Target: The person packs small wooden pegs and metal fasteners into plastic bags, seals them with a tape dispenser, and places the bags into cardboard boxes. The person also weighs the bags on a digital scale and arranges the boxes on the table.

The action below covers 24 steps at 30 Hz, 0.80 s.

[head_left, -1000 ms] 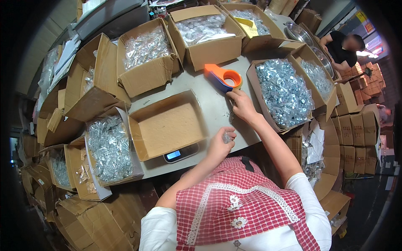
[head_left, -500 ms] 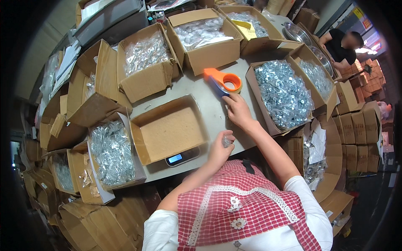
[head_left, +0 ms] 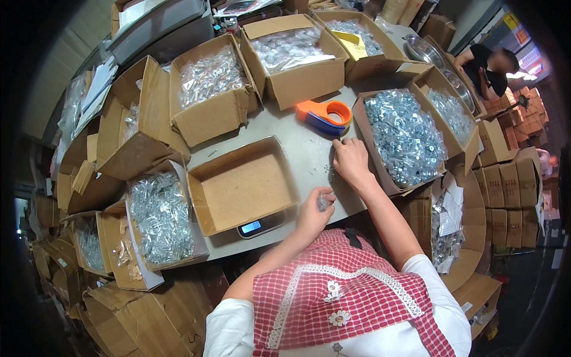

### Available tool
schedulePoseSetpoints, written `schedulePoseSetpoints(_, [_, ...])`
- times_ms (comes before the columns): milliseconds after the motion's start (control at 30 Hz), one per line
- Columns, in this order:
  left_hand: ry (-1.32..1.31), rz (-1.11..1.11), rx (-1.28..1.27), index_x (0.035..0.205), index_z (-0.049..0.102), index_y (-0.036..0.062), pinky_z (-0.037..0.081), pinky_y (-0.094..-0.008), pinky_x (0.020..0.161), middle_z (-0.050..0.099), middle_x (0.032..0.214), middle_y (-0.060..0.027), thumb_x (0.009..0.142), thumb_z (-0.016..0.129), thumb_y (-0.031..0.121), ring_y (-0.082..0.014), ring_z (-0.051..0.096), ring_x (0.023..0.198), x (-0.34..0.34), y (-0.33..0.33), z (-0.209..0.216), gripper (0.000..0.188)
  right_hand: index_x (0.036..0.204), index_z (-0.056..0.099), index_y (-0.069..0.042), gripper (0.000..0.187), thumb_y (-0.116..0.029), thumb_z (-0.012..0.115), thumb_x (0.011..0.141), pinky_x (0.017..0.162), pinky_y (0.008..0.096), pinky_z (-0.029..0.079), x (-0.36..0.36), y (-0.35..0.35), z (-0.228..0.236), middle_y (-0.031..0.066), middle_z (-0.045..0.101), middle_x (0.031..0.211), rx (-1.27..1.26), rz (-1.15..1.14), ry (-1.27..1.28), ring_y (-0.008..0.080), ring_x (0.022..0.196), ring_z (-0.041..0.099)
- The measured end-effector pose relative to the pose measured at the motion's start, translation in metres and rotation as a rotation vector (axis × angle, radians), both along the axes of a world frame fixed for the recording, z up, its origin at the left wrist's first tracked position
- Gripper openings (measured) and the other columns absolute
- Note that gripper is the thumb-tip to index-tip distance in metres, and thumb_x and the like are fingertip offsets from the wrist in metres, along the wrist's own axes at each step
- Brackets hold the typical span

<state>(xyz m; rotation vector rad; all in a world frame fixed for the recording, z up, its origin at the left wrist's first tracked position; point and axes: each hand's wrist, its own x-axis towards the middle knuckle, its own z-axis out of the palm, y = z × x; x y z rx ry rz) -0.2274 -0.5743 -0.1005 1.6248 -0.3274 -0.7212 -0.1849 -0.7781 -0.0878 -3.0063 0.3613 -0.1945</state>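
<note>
My left hand is closed round a small clear plastic bag close to the table's front edge; its contents are hard to make out. Farther right, my right hand rests low over the tabletop with bent fingers a little apart and nothing visible in them. Small loose metal pieces lie beside its thumb. Just beyond its fingertips sits an orange and blue tape dispenser, not touched. Left of my hands, a shallow cardboard box with a bare bottom rests on a digital scale with a lit display.
A box of bagged metal hardware stands right of my right hand. Several more open boxes line the table's back, including a box of bagged parts. At the left is a box of bagged screws. A person is at the far right.
My right hand has let go of the tape dispenser and drawn back toward me onto the tabletop. The dispenser now lies turned slightly. My left hand keeps hold of the plastic bag.
</note>
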Motion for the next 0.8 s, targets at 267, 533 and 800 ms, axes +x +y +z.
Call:
schedulePoseSetpoints(267, [-0.084,-0.051,0.079,0.13,0.061,0.0064,0.057,-0.0347,0.09,0.076,0.11,-0.0093,0.089,0.072,0.002,-0.0206,0.073,0.1,-0.002,0.002,0.007,0.043,0.106,0.065,0.001,0.027,0.003,0.063,0.079,0.101,0.0479,0.051,0.029,-0.006,-0.012,0.0215,0.064,0.115,0.208,0.54,-0.205,0.0417,0.116,0.061])
schedulePoseSetpoints(533, [-0.035,-0.058,0.035,0.128,0.062,0.0067,0.057,-0.0341,0.091,0.076,0.108,-0.008,0.088,0.071,0.0,-0.0193,0.073,0.101,0.0,0.014,0.001,0.042,0.108,0.067,0.003,0.032,0.008,0.062,0.077,0.103,0.0482,0.05,-0.033,-0.012,-0.015,0.0229,0.064,0.119,0.439,0.374,-0.11,0.0444,0.122,0.058])
schedulePoseSetpoints(800, [-0.043,-0.106,0.078,0.128,0.062,0.0056,0.057,-0.0336,0.09,0.076,0.109,-0.009,0.087,0.072,-0.001,-0.0184,0.072,0.101,-0.002,0.014,0.007,0.043,0.109,0.07,-0.003,0.022,-0.01,0.063,0.089,0.102,0.049,0.048,-0.021,0.019,-0.016,0.0201,0.065,0.118,0.543,0.523,-0.164,0.0415,0.117,0.059])
